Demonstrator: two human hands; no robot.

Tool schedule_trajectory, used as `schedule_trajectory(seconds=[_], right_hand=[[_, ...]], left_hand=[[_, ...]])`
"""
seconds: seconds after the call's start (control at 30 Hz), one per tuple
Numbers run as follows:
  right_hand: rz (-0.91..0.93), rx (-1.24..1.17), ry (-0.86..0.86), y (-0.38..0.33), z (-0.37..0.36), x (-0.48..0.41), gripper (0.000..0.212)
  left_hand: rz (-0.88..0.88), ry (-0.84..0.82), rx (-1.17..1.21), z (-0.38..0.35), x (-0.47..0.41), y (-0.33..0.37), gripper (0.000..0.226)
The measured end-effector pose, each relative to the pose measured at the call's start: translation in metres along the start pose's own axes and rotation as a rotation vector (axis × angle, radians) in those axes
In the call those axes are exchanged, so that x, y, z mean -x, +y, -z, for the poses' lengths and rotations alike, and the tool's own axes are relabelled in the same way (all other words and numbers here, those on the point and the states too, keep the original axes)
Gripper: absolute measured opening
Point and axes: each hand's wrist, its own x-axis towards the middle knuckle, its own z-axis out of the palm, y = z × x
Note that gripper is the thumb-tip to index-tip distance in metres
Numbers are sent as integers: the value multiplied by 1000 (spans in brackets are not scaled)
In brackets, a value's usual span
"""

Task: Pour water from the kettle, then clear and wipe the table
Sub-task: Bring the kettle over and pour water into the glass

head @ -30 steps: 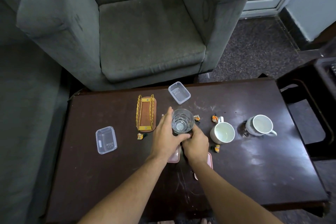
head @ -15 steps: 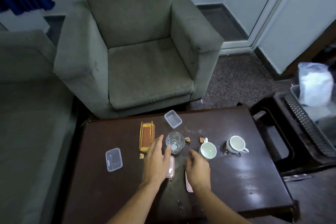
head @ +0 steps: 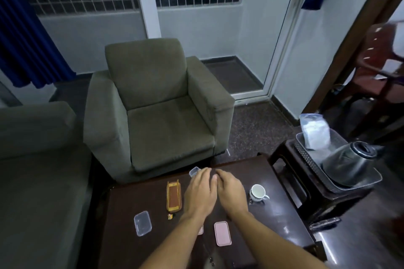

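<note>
A steel kettle [head: 347, 164] stands on a grey tray [head: 371, 178] on a dark stool to the right of the dark table [head: 284, 225]. My left hand [head: 201, 192] and my right hand [head: 231, 192] hover side by side over the table's middle, fingers relaxed and holding nothing. They hide the glass and one cup. A white cup [head: 258, 192] stands just right of my right hand.
On the table lie a golden holder [head: 173, 196], a clear container [head: 142, 223], another clear container [head: 194, 171] at the far edge, a pink lid [head: 222, 233] and a candy wrapper [head: 170, 216]. A grey armchair [head: 157, 116] faces the table. A plastic bag [head: 314, 131] sits behind the kettle.
Both hands have let go of the glass and come away from it. My view has tilted up and pulled back, bringing the kettle and stool into sight on the right.
</note>
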Motion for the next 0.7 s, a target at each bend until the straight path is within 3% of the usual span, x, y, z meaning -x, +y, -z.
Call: schedule_trajectory(seconds=[0.4,0.7], right_hand=[[112,91,204,-60,104,-28,37],[121,111,393,-47,194,-56,42]], left_hand=[[-257,167,-83,69,-38,92,51],[-412,196,-41,69,-75,184,52]])
